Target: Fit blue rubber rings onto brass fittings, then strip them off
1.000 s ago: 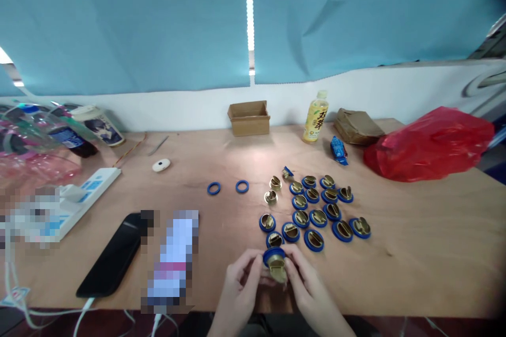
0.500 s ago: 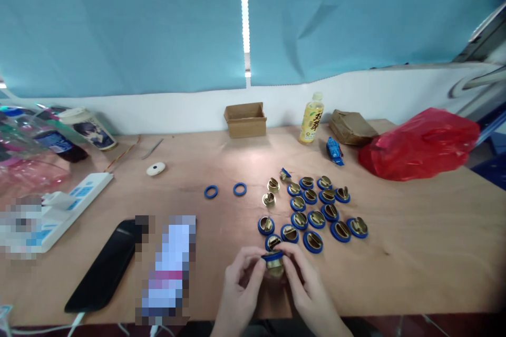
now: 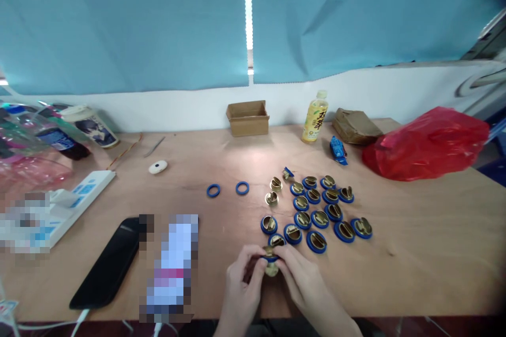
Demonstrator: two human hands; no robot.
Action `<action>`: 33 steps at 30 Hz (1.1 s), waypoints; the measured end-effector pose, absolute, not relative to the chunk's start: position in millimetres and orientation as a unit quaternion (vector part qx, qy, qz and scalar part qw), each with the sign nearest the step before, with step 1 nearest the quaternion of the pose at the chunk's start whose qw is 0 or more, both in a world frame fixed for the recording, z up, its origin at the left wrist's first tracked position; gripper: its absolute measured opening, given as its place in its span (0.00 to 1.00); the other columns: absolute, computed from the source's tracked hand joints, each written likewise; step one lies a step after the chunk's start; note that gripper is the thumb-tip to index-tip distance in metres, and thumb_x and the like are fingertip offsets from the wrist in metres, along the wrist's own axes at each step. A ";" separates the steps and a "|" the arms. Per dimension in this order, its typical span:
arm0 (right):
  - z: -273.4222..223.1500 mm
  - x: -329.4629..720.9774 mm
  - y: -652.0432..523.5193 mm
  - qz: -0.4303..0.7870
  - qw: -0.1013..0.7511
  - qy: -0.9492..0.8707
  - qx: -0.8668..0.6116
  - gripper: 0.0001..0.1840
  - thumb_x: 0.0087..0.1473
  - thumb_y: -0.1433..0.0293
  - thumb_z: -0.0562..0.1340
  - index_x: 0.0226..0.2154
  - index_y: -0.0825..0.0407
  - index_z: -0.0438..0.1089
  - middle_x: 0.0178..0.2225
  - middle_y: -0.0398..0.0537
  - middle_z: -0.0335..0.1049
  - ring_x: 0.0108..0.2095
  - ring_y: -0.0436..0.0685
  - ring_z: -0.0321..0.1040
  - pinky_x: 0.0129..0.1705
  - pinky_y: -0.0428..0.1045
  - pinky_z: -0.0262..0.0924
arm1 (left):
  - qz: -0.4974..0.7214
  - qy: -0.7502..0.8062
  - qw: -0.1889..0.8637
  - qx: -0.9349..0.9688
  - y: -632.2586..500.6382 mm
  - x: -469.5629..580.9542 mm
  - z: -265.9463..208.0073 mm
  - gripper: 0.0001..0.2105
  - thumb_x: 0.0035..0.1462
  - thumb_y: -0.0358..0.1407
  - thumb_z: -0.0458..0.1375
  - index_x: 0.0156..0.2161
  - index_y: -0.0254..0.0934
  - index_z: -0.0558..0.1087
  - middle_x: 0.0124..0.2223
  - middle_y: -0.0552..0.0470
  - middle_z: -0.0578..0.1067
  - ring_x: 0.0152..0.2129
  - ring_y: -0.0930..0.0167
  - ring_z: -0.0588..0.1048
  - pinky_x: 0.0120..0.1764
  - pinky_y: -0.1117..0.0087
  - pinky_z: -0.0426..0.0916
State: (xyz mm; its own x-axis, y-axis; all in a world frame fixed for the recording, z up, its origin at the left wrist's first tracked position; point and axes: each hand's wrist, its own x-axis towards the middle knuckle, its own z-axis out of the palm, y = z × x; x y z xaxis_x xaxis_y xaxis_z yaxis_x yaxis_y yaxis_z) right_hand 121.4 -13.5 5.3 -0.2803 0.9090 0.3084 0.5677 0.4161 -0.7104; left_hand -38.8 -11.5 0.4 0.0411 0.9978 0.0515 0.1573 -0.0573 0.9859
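Between my two hands, near the table's front edge, is a brass-coloured round metal fitting with a blue ring around it. My left hand pinches its left side with thumb and fingers. The right side is gripped by my right hand; the fingertips partly cover the piece. Just beyond lie several similar brass fittings with blue rings, spread on the wood. Two brass fittings without rings lie at the group's left. Farther left are two loose blue rings, lying flat and apart.
A small open cardboard box and a yellow drink bottle stand at the back. On the right rests a red plastic bag. A black phone, a second phone with a lit screen and a power strip occupy the left.
The held fitting has tilted in my fingers, showing more brass above the blue ring. My right fingers have shifted slightly around it. The whole view has moved a little.
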 end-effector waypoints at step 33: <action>74.4 143.4 22.0 0.298 0.405 -0.695 -0.514 0.11 0.65 0.67 0.52 0.43 0.48 0.69 0.40 0.48 0.75 0.38 0.56 0.73 0.40 0.49 0.67 | 0.543 0.474 0.526 0.451 13.9 -50.9 35.3 0.16 0.46 0.29 0.66 0.41 0.37 0.69 0.50 0.41 0.78 0.49 0.61 0.76 0.53 0.59 0.70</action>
